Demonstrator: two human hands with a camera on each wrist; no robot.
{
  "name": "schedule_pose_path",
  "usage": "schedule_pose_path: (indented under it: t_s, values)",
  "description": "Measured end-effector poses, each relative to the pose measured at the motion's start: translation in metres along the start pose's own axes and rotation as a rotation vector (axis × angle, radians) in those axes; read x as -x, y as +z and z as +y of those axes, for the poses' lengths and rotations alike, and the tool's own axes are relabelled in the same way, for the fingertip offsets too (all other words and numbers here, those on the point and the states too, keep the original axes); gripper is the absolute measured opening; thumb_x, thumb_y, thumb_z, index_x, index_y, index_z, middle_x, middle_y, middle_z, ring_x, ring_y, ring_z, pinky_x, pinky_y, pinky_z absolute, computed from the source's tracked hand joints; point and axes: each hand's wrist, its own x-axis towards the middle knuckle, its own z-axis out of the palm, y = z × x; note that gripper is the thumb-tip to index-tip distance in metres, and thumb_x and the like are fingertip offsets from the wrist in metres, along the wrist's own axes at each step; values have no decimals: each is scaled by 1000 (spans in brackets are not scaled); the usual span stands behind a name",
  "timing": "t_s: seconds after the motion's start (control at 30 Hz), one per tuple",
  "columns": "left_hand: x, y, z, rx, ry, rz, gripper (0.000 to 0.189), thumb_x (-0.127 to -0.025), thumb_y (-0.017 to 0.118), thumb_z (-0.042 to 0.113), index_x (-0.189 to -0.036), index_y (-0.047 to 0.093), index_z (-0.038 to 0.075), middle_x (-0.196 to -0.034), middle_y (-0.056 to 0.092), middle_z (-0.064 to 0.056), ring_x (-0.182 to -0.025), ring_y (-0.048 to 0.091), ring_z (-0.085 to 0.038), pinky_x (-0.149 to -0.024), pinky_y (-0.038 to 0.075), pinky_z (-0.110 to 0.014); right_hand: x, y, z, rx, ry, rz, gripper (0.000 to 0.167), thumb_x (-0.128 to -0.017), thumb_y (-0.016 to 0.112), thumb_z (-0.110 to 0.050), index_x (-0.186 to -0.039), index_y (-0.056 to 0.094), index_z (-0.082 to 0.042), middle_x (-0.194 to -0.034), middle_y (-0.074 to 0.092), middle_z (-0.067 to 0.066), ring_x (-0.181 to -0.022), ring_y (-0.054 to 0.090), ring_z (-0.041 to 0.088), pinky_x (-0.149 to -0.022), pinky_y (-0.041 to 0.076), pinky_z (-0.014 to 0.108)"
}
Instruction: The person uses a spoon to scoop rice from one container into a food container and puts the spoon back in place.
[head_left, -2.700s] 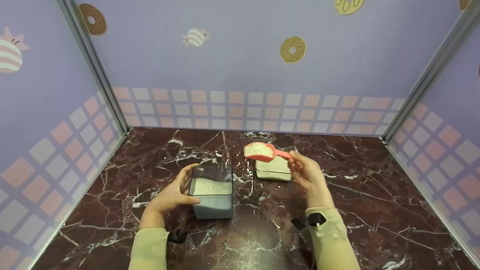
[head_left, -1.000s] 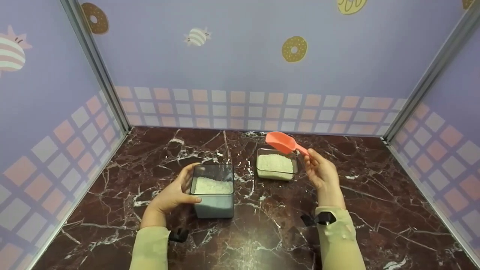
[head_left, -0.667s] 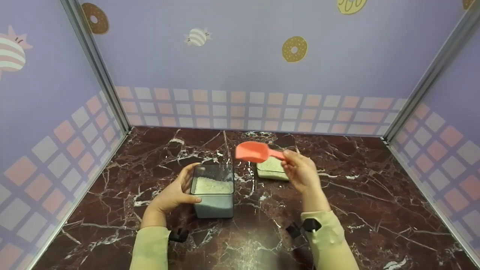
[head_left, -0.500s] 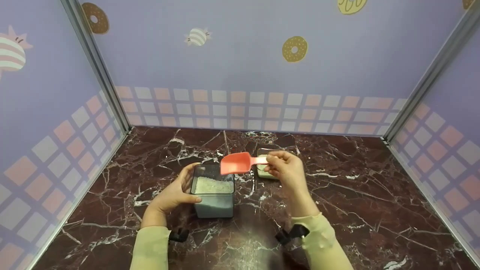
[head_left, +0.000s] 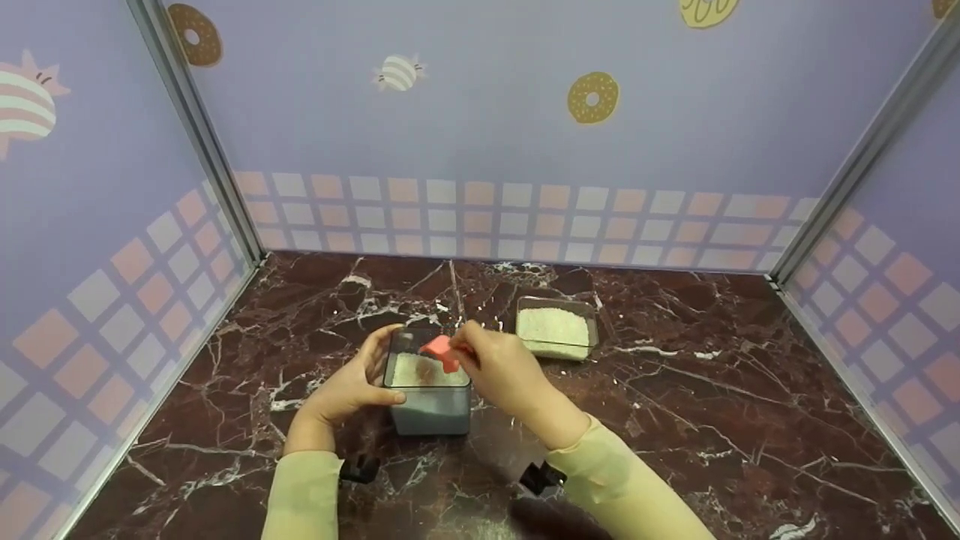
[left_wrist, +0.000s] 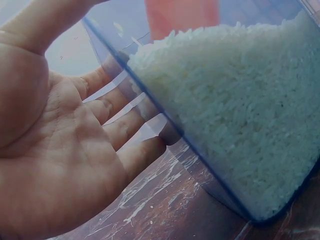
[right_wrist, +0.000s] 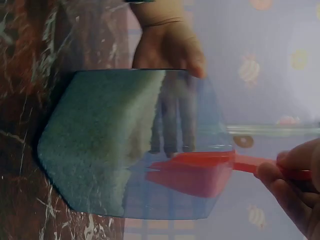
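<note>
A tall see-through bluish container (head_left: 431, 414) of white rice (left_wrist: 240, 90) stands on the table. My left hand (head_left: 341, 397) holds it from the left, with the thumb at the front rim and the fingers round the far side. From the right, my right hand (head_left: 504, 373) pinches the handle of a red scoop (head_left: 441, 347). The scoop's head points down inside the container; in the right wrist view its tip is right at the rice surface. Behind and to the right stands a low clear container (head_left: 595, 328), also with rice in it.
Stray rice grains lie on the dark red marbled table (head_left: 712, 420), mostly between and around the two containers. Patterned purple panels (head_left: 480, 135) close off the back and both sides, joined by metal corner posts (head_left: 199, 142).
My right hand has moved left and down from over the low container, bringing the scoop into the tall one. Earlier the scoop was heaped with rice, then empty. My left hand stays put.
</note>
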Motion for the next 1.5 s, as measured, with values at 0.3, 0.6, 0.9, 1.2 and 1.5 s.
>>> schedule_pose_path:
  t_s: [0.3, 0.6, 0.9, 1.2, 1.5]
  values:
    - [-1, 2, 1, -15, -16, 0, 112, -78, 81, 2, -162, 9, 10, -174, -5, -17, -161, -11, -36, -130, 2, -54, -6, 8, 0, -50, 65, -172, 9, -92, 72, -4, -92, 63, -7, -80, 77, 5, -70, 75, 18, -61, 59, 30]
    - [-1, 2, 2, -27, -31, 5, 112, -79, 81, 2, -163, 8, 11, -174, -9, -16, -160, -13, -37, -130, 0, -57, -15, 1, -4, -356, 473, -320, 6, -93, 66, 1, -91, 69, -3, -79, 75, 13, -66, 74, 20, -52, 48, 16]
    - [-1, 2, 2, -42, -36, 11, 112, -79, 81, 2, -163, 7, 11, -174, -12, -16, -160, -14, -37, -130, -1, -56, -20, 9, -1, -625, 782, -235, 4, -92, 67, 3, -93, 70, 4, -72, 72, 12, -56, 71, 11, -52, 57, 23]
    - [-1, 3, 4, -36, -46, 25, 113, -77, 82, 2, -162, 8, 11, -174, -5, -17, -161, -10, -38, -131, 0, -55, -21, 14, 5, -824, 924, -155, 11, -92, 63, 7, -100, 67, 13, -74, 72, 12, -53, 67, 7, -54, 58, 18]
    - [-1, 4, 3, -63, -37, 44, 114, -75, 82, 1, -162, 10, 11, -174, -3, -20, -161, -7, -39, -131, -2, -55, -20, 16, 15, -965, 1026, -131, 19, -93, 62, 8, -108, 63, 19, -74, 70, 6, -56, 69, 7, -58, 59, 17]
